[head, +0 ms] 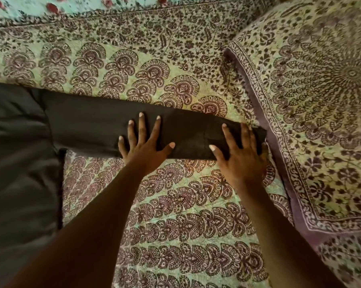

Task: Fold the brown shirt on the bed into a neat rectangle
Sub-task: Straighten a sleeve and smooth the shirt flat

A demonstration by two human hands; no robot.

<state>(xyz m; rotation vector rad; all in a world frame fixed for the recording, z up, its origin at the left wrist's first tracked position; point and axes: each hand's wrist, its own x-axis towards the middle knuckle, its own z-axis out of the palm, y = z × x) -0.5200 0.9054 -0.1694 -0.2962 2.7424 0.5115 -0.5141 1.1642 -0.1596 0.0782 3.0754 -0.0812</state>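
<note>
The brown shirt (25, 152) lies spread on the bed, its body filling the left side of the view. One long sleeve (187, 132) stretches flat to the right across the patterned bedspread. My left hand (144, 142) presses on the middle of that sleeve with fingers straight and spread. My right hand (237, 150) lies flat on the cuff end of the sleeve, fingers straight, close to the pillow's edge. Neither hand grips the cloth.
The bed is covered by a green and brown paisley bedspread (175, 215). A pillow (321, 100) in matching printed cloth sits at the right, its purple border touching the sleeve's end. A lighter floral cloth (50, 5) runs along the far edge.
</note>
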